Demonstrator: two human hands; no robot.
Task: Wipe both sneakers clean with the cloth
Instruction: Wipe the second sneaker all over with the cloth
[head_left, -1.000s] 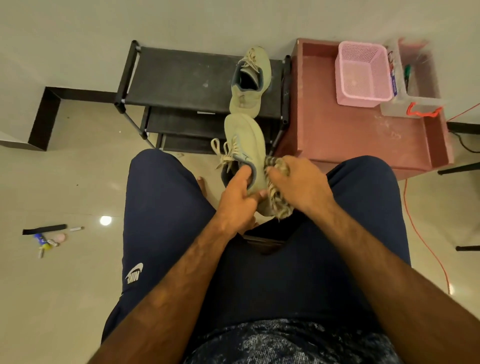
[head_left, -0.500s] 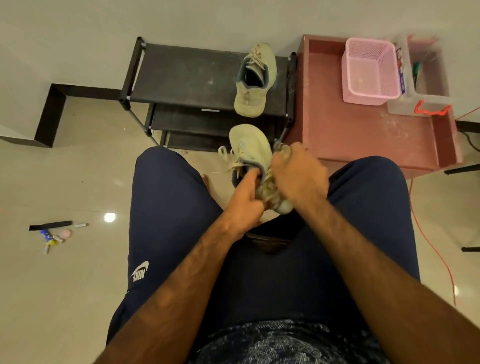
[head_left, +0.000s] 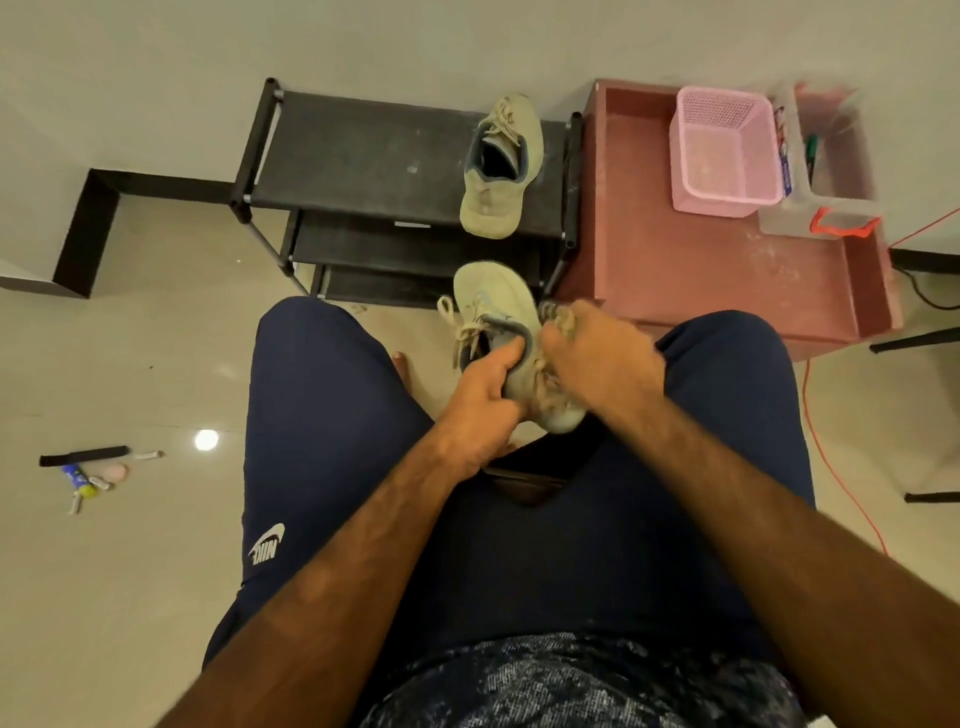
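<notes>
— So, where is the held sneaker (head_left: 493, 301), and what has it?

— Above the person's lap, between the knees, toe pointing away toward the shoe rack (head_left: 353, 156). The left hand (head_left: 483, 400) grips it at the heel end, with the thumb at the grey collar. The right hand (head_left: 597, 358) is closed round the cloth (head_left: 558, 314) and presses it to the sneaker's right side.

— How would you expect it to handle?

— Light, I'd judge. The pale olive upper looks like soft suede or fabric that gives under a press, while the rounded sole is firmer. The heel collar seems the sensible hold: padded, rimmed, and clear of the loose laces that flop out on the left.

— And the cloth?

— Limp and coarse, with frayed, ropey edges poking out past the fingers. It should bunch easily and grip rather than slide.

— The other one?

— The second sneaker (head_left: 498, 171) rests on the rack's top shelf, toe toward the person, mouth open, touched by neither hand. That shelf is dark, matte and scuffed. Just beside the rack, a reddish bench (head_left: 701, 270) with a raised rim carries a pink basket (head_left: 727, 150) of perforated plastic.
</notes>
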